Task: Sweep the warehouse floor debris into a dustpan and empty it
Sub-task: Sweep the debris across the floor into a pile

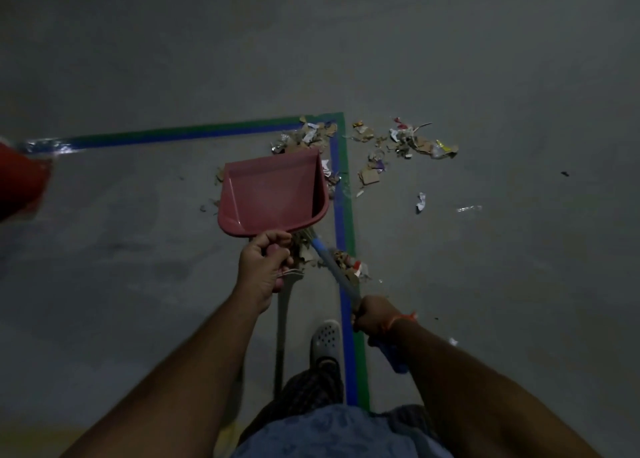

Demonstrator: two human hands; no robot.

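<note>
My left hand (265, 267) grips the handle of a red plastic dustpan (273, 194), which is held above the grey floor with its inside facing me and nothing in it. My right hand (375, 315) grips the blue-grey handle of a broom (332, 260); the bristle end runs up under the dustpan's lower edge and is mostly hidden. Torn cardboard and paper debris (398, 142) lies scattered past the dustpan near the tape corner, and a smaller clump of scraps (349, 265) sits beside the broom handle.
Blue and green floor tape (343, 215) forms a corner near the debris and runs toward my foot in a white clog (325, 340). A red object (20, 180) juts in at the left edge. A pale stick (282, 319) lies below my left hand.
</note>
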